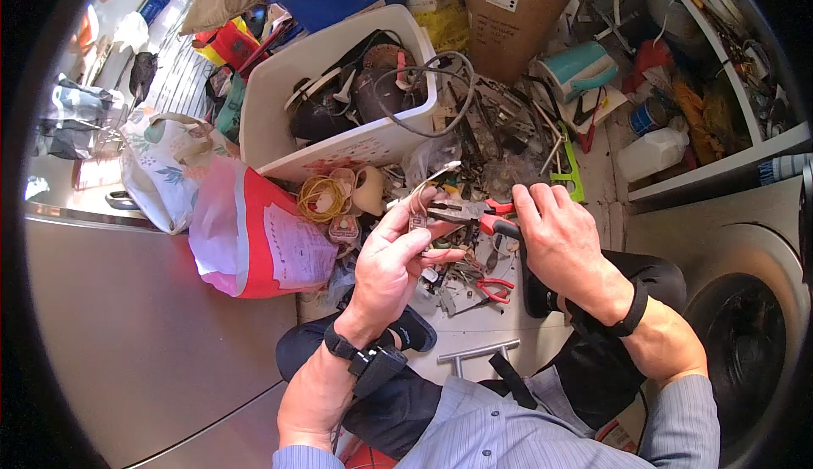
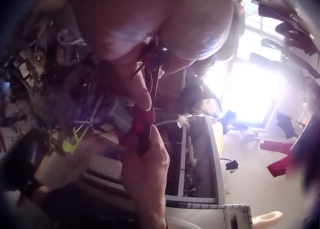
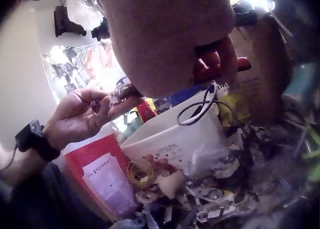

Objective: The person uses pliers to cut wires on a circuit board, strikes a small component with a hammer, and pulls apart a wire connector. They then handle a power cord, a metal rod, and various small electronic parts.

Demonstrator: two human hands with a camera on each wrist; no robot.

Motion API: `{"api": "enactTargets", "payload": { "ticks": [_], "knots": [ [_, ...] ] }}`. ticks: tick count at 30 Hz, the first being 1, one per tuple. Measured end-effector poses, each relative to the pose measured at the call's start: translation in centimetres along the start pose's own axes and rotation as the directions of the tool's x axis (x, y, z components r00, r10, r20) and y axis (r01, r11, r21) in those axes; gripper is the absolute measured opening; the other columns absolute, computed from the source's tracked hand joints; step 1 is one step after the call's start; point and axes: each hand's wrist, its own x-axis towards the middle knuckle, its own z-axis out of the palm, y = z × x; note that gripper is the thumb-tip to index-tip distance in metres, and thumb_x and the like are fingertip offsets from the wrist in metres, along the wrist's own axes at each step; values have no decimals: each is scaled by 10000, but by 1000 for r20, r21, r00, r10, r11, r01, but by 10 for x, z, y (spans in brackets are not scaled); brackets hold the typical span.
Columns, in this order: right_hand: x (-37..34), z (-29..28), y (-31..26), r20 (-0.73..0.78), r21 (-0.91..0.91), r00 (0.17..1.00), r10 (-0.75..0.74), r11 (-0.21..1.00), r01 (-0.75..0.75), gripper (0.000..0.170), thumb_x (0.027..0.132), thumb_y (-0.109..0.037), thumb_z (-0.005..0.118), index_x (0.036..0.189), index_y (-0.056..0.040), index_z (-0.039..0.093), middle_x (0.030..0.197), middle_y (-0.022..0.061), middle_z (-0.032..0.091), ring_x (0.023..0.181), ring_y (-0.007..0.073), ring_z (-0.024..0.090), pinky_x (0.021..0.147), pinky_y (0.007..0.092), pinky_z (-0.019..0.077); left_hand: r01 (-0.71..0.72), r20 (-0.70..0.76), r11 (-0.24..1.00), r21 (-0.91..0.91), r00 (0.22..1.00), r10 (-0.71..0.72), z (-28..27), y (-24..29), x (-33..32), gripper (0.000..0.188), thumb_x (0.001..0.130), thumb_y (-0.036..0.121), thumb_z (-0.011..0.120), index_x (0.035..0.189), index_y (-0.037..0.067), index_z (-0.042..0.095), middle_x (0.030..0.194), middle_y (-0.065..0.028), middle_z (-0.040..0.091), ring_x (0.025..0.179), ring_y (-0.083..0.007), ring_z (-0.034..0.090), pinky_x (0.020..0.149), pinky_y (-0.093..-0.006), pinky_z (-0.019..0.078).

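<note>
Between the thumb and fingers of my left hand [image 1: 389, 266] is a small part with thin wires [image 1: 417, 212]; its exact kind is too small to tell. My right hand [image 1: 563, 244] grips pliers with red and black handles [image 1: 501, 219]. The plier jaws reach across to the left fingers, right beside the small part. In the left wrist view the right hand [image 2: 145, 176] is wrapped round the red handle [image 2: 143, 120]. The right wrist view shows the left hand [image 3: 82, 113] pinching the part, while the right hand's own bulk hides much of the pliers.
Below the hands, scrap and small parts cover the floor, with red-handled pliers [image 1: 494, 289] among them. A white bin [image 1: 279, 147] holding dark items and a cable stands behind. A red and white bag [image 1: 267, 240] is at left, a washing machine [image 1: 754, 240] at right.
</note>
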Motion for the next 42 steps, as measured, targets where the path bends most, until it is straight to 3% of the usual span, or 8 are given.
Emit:
{"api": "enactTargets", "payload": {
  "ticks": [13, 15, 21, 24, 31, 33, 38, 42],
  "knots": [
    [-10, -2, -12, 25, -83, 1000, 12, 997, -10, 469, 834, -119, 649, 1283, 16, 618, 975, 114, 576, 911, 277, 585, 726, 394, 469, 82, -76, 965, 250, 995, -64, -4, -13, -5, 500, 1029, 52, 491, 1521, -7, 424, 1427, -133, 570, 1278, -260, 615, 923, -380, 625],
    [-9, -3, -11, -41, -87, 998, -47, 995, 43, 373, 831, -140, 663, 1178, -6, 647, 925, 107, 557, 869, 276, 570, 743, 407, 420, 60, -86, 950, 307, 996, -35, -2, -12, -6, 489, 1033, 42, 494, 1510, -32, 420, 1351, -117, 604, 1184, -169, 642, 925, -357, 626],
    [-10, -1, -4, -13, -1, 999, -34, 999, 34, 144, 810, -163, 658, 902, -74, 591, 823, 81, 535, 803, 262, 549, 740, 421, 390, -19, -33, 888, 460, 999, 38, -7, -16, -3, 442, 1030, 41, 509, 1464, -44, 485, 1278, -100, 653, 1147, -162, 659, 897, -343, 627],
    [-13, -1, 0, 33, 81, 999, -40, 996, 38, 107, 835, -141, 646, 884, -73, 579, 818, 93, 567, 794, 283, 584, 747, 428, 399, 42, -125, 922, 386, 992, 7, -5, -14, -5, 407, 1037, 57, 517, 1431, -47, 517, 1247, -115, 671, 1097, -178, 691, 878, -339, 629],
    [-17, 0, 8, 306, 370, 951, -36, 925, -84, 150, 834, -92, 686, 930, -34, 587, 863, 177, 624, 824, 412, 624, 732, 482, 445, 140, -64, 978, 152, 989, -131, -16, -1, -8, 381, 1002, 55, 574, 1370, -42, 562, 1246, -204, 693, 1070, -276, 733, 857, -349, 643],
    [-15, -1, 9, 501, 587, 864, -45, 752, -300, 173, 887, -110, 692, 1009, -25, 604, 866, 210, 649, 858, 462, 625, 734, 519, 474, 126, 32, 992, 23, 991, -127, -21, -2, -8, 382, 989, 54, 593, 1359, -41, 574, 1269, -220, 683, 1076, -290, 734, 861, -359, 646],
    [-10, -9, 10, 469, 687, 882, -33, 642, -341, 215, 935, -193, 675, 1065, -23, 647, 857, 232, 679, 858, 447, 669, 756, 504, 506, 117, 52, 991, -61, 992, -114, -16, 1, -12, 397, 1000, 44, 580, 1388, -35, 556, 1300, -213, 669, 1100, -298, 725, 885, -378, 640],
    [-2, -9, 12, 614, 614, 784, -88, 677, -405, 235, 953, -214, 665, 1085, -20, 654, 842, 231, 678, 833, 447, 662, 740, 504, 503, 117, 25, 993, 23, 993, -118, -16, -7, -10, 427, 1021, 42, 548, 1441, -26, 507, 1339, -184, 642, 1139, -286, 704, 890, -379, 637]
  ]
}}
